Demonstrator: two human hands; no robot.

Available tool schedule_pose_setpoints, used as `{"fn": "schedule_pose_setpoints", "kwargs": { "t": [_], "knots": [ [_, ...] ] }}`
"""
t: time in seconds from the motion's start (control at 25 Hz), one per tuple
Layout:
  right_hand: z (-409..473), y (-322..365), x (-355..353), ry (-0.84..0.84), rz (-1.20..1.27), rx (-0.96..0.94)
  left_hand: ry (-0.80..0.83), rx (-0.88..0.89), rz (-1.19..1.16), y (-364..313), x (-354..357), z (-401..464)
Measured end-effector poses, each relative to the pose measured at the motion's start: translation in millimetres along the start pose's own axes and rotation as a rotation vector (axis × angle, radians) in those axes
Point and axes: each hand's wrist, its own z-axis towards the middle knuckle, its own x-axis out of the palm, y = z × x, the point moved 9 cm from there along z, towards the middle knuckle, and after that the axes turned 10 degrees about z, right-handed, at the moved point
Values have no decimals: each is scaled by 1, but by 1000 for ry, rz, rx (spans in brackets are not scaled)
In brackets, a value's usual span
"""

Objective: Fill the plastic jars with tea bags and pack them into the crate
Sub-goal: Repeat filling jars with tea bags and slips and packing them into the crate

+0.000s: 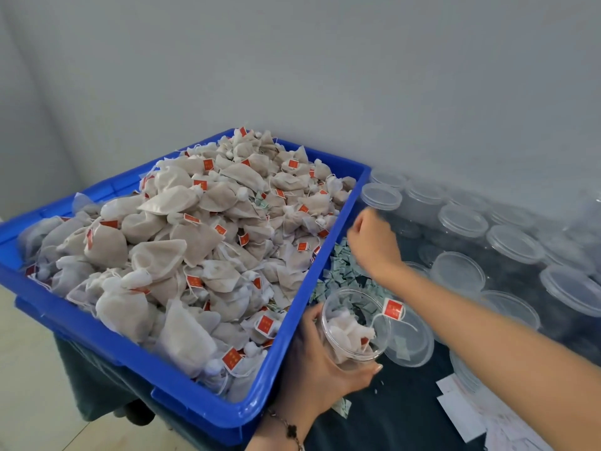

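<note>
We see a big blue crate (195, 398) filling the left half of the view, heaped with beige tea bags (182, 249) carrying red tags. It overhangs a dark surface (406, 415) that runs off to the right against a grey wall (325, 60).

On the right and far side of that surface we find many clear plastic jars (461, 222) with their lids on, standing close together. Between the crate's right wall and these jars lies a scatter of small greenish paper packets (341, 271).

Our right hand (370, 239) reaches out over those packets, near the far jars; its fingers are curled under, but we cannot tell whether they hold anything.

Our left hand (322, 372), a bracelet (289, 429) at the wrist, grips the open jar (354, 327) from the side, just beside the crate's near right corner. The jar is tilted with its mouth toward us and holds a few tea bags.

One red tag (393, 309) on its string hangs over the jar's rim. A loose clear lid (413, 340) lies flat on the surface just right of the jar. White papers (461, 411) lie at the near right.
</note>
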Motion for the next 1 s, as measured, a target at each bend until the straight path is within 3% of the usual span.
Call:
{"fn": "schedule_pose_setpoints", "kwargs": {
  "t": [0.08,0.12,0.16,0.28,0.44,0.48,0.56,0.6,0.68,0.8,0.92,1.0],
  "knots": [
    [-29,-32,49,492,-290,-43,-22,4,0,0,-3,0],
    [-43,-43,61,637,-348,-80,-25,6,-4,-1,-3,0],
    [-49,-47,63,681,-347,-115,-27,7,-8,-2,-3,0],
    [-47,-35,43,531,-220,-158,-38,7,-11,-3,-4,1],
    [-45,-11,-28,222,31,-75,-31,-14,-8,-1,-4,0],
    [-49,-1,-48,190,138,-86,-30,-15,-13,-2,-5,0],
    [-68,29,-66,292,328,-130,-33,-17,-26,-3,-6,0],
    [-82,39,-65,391,345,-145,-36,-18,-30,-4,-6,0],
    [-112,39,-50,520,131,-140,-39,-17,-37,-6,-7,0],
    [-133,20,-58,358,-114,-81,-23,-25,-52,-8,-7,0],
    [-144,32,-84,165,-43,-188,-44,-16,30,-18,-11,-3],
    [-152,49,-89,217,39,-284,-26,1,64,-31,-9,-6]
  ]
}}
